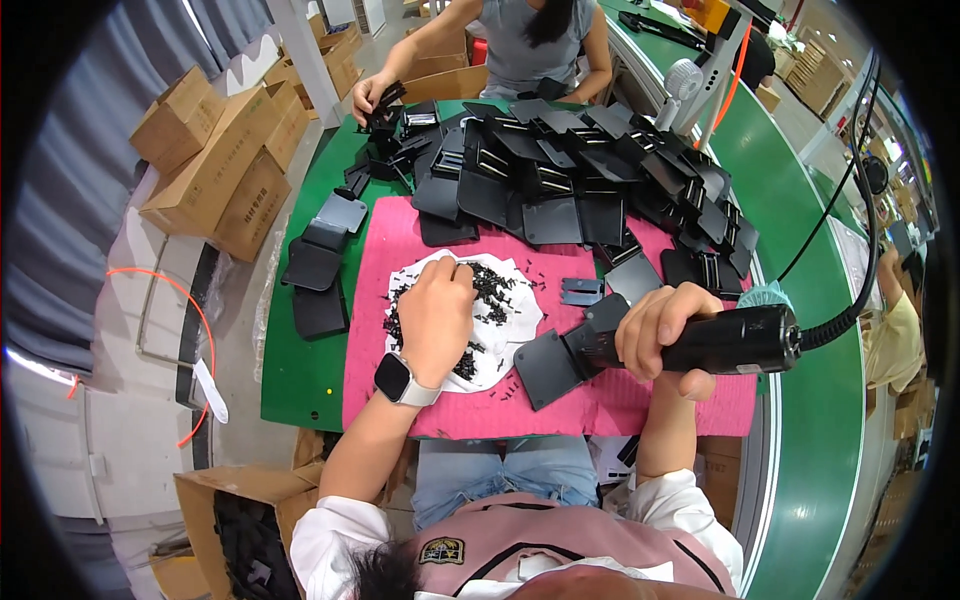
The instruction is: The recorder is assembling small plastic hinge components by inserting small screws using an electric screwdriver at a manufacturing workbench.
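Right hand (655, 325) grips a black power screwdriver (715, 343) over a black plate (548, 368); left hand (437, 315) pinches among screws (490, 290) on white paper (520, 320). Pink mat (385, 250), green table (300, 385), cardboard boxes (225, 165) beyond.

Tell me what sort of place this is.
Probably a factory assembly bench: a heap of identical black plates on a green worktable, small black screws on white paper, and a corded electric screwdriver in the right hand.
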The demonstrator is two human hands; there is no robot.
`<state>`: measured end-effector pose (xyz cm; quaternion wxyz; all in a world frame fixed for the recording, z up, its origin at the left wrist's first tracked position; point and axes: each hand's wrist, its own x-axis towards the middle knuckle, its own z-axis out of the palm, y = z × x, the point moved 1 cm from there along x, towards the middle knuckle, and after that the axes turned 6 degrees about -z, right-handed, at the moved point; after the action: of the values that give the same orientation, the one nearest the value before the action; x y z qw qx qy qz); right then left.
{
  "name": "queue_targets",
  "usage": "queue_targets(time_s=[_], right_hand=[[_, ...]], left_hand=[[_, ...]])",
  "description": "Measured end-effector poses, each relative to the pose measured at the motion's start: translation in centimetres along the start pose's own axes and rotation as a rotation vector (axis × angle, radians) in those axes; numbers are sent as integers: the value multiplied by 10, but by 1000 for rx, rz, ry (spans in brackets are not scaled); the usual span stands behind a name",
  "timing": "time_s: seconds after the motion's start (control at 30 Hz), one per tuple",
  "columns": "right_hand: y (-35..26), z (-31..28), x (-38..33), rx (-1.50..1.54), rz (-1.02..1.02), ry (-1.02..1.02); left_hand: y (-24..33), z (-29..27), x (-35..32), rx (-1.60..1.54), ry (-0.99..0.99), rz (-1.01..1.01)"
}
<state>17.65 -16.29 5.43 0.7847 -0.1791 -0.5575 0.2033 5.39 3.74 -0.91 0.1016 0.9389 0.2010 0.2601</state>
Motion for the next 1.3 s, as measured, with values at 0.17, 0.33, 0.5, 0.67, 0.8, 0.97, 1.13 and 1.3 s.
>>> queue_targets(time_s=[0.17, 0.33, 0.5, 0.67, 0.8, 0.97, 1.13, 1.3], right_hand=[[2, -1, 0, 4, 12, 3], [1, -6, -1, -4, 4, 11], [1, -7, -2, -131, -83, 119], [-3, -10, -1, -25, -269, 279], [-6, -12, -2, -26, -289, 287], [-3, -14, -11, 2, -196, 251], [3, -9, -13, 26, -136, 265], [3, -4, -12, -6, -161, 385]], left_hand=[[0, 0, -1, -103, 79, -67], [-4, 2, -1, -133, 128, -56], [9, -2, 1, -561, -59, -159], [33, 0, -8, -1276, -631, -128], [40, 2, -10, -1250, -631, -38], [39, 4, -12, -1109, -527, 15], [40, 4, -14, -1100, -503, 23], [40, 16, -22, -1305, -575, -224]])
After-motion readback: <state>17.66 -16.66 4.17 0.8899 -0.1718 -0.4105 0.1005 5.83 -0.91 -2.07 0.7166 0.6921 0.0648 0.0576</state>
